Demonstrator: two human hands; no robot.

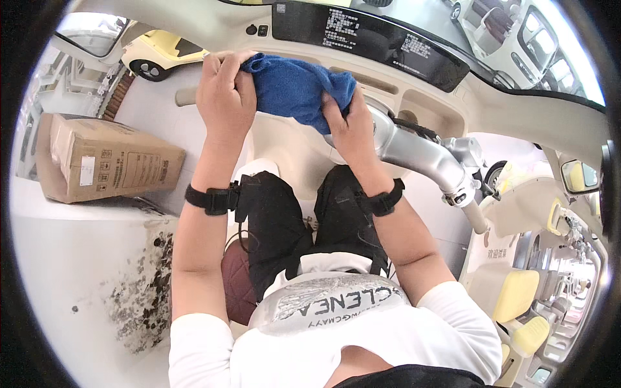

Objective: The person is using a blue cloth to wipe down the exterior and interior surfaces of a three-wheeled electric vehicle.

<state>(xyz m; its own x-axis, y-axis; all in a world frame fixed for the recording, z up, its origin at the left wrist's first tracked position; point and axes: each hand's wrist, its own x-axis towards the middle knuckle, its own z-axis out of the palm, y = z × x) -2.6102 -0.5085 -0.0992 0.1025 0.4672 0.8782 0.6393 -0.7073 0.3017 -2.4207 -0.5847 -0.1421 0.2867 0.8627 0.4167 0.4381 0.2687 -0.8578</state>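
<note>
A blue cloth [291,87] is stretched between my two hands, bunched and folded, above the handlebar [414,149] of a small vehicle. My left hand [226,97] is closed on the cloth's left end, fingers curled. At the other end, my right hand [352,129] pinches the cloth with the thumb in front; its other fingers are mostly hidden behind it. The cloth covers the middle of the handlebar. To the left of my left hand, a beige handlebar grip [185,97] sticks out. Both wrists wear black straps.
Beyond the cloth is a cream dashboard [427,107] with a dark panel [369,39] under the windshield. A cardboard box [123,161] sits at left, by a white, dark-stained surface [71,252]. A yellow vehicle [158,55] stands outside; a side mirror [579,176] is at right.
</note>
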